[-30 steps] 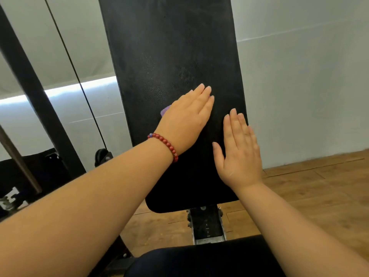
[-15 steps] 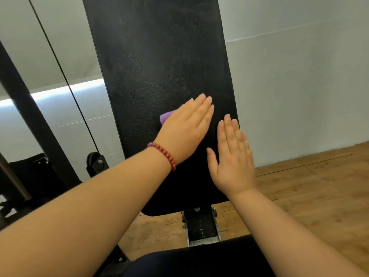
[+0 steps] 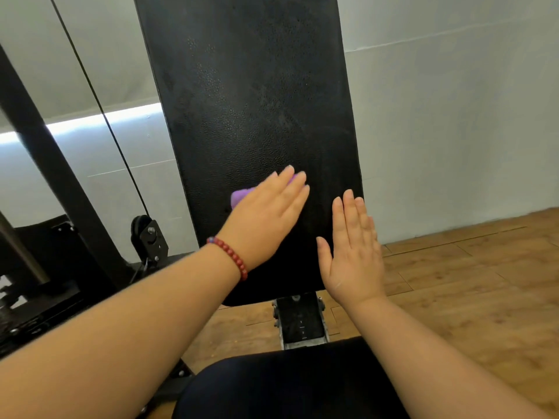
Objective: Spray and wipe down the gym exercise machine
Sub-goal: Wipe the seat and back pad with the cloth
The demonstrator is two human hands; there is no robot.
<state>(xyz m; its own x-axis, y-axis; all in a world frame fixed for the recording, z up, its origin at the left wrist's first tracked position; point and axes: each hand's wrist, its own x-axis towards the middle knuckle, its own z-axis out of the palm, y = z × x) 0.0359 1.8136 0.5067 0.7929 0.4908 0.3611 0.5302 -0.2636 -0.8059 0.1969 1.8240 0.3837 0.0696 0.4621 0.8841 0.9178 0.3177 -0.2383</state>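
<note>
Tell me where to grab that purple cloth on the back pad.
Pinch the bunched fold of the purple cloth that pokes out left of the left hand, coming from the left. The rest lies pinned flat under that palm against the back pad.

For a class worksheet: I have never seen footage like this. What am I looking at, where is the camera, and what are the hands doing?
This is one view, from a camera worn on the person's head, looking forward and down, so both bare arms belong to the wearer. The tall black board is the back pad of a gym machine; its seat pad shows at the bottom. The left hand, with a red bead bracelet, presses a purple cloth flat against the back pad with straight fingers. The right hand rests open beside it, holding nothing. A thin cable runs at the left.
</note>
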